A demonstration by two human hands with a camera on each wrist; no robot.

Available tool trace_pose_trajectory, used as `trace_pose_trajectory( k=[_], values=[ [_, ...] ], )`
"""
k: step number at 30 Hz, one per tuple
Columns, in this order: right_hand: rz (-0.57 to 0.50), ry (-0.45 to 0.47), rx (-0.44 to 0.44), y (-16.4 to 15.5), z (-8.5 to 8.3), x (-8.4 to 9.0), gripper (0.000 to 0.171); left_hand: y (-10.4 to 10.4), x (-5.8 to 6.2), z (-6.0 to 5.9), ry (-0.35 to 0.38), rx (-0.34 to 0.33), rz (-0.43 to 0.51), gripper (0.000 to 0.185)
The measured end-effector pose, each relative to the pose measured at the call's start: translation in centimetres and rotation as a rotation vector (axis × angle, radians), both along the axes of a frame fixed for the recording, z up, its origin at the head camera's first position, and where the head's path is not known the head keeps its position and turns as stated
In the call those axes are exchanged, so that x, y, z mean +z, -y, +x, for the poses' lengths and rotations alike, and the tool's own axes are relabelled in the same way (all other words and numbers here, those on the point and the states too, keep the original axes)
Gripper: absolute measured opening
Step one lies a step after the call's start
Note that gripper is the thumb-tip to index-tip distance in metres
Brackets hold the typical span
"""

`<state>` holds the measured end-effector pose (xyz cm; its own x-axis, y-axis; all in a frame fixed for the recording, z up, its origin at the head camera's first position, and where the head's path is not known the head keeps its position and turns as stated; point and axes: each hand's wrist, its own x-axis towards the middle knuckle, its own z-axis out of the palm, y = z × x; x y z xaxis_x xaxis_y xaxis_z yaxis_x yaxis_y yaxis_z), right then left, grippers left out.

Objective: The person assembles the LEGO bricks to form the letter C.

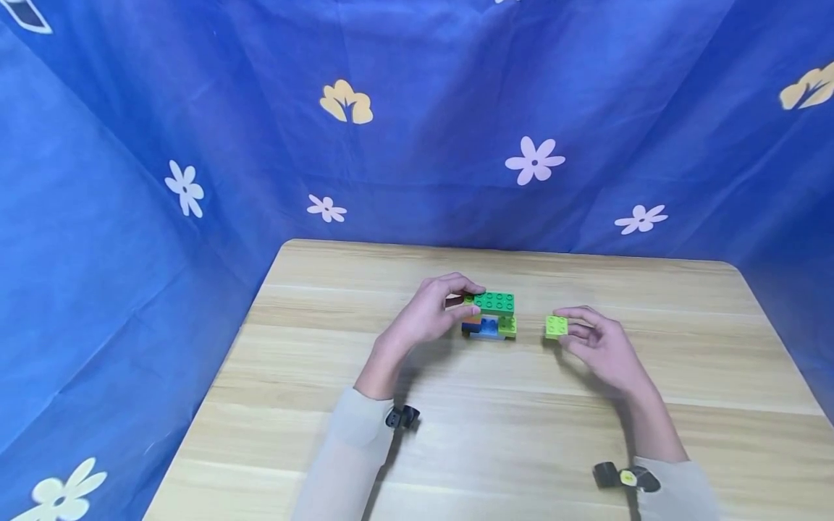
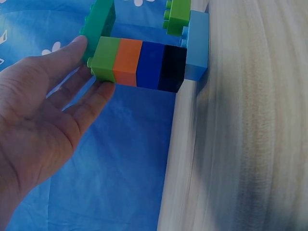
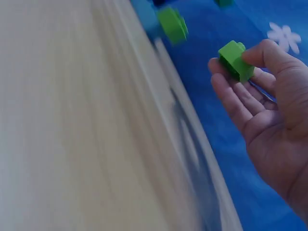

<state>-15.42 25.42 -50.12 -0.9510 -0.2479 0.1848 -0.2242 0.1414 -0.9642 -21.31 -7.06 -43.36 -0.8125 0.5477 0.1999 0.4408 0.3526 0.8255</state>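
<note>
A toy brick structure stands on the table. Its light blue base brick (image 2: 197, 45) carries a column of black, dark blue (image 2: 150, 65), orange (image 2: 127, 61) and lime bricks at the left end. A long green brick (image 1: 494, 303) lies across the top, overhanging to the right. Below that overhang, a lime brick (image 1: 507, 326) sits on the base's right end. My left hand (image 1: 430, 307) holds the structure's top between thumb and fingers, around the green brick and the lime one under it. To the right, my right hand (image 1: 602, 347) pinches a loose square lime brick (image 3: 236, 60), its hollow underside partly showing.
The wood-grain table (image 1: 495, 427) reaches back to a blue curtain (image 1: 430, 145) with flower prints. A small black device (image 1: 402, 417) is worn on the left wrist, another (image 1: 625, 477) on the right.
</note>
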Motion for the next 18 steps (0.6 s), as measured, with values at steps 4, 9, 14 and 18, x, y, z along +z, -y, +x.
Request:
trace_pose_trajectory(
  k=[4,9,14,18],
  values=[
    [-0.079,0.059,0.033,2.6,-0.8,0.4,0.046,0.0,0.0,0.0,0.004,-0.005,0.004,0.026],
    [-0.105,0.137,0.045,4.9,-1.8,0.3,0.044,0.0,-0.1,0.1,0.009,-0.008,0.022,0.027],
    [-0.157,0.196,0.042,6.1,-2.2,0.5,0.045,-0.1,0.0,0.1,0.004,-0.006,0.018,0.027],
    [-0.202,0.190,0.055,6.5,-2.4,0.8,0.047,0.0,0.0,0.1,-0.002,-0.002,0.008,0.026]
  ],
)
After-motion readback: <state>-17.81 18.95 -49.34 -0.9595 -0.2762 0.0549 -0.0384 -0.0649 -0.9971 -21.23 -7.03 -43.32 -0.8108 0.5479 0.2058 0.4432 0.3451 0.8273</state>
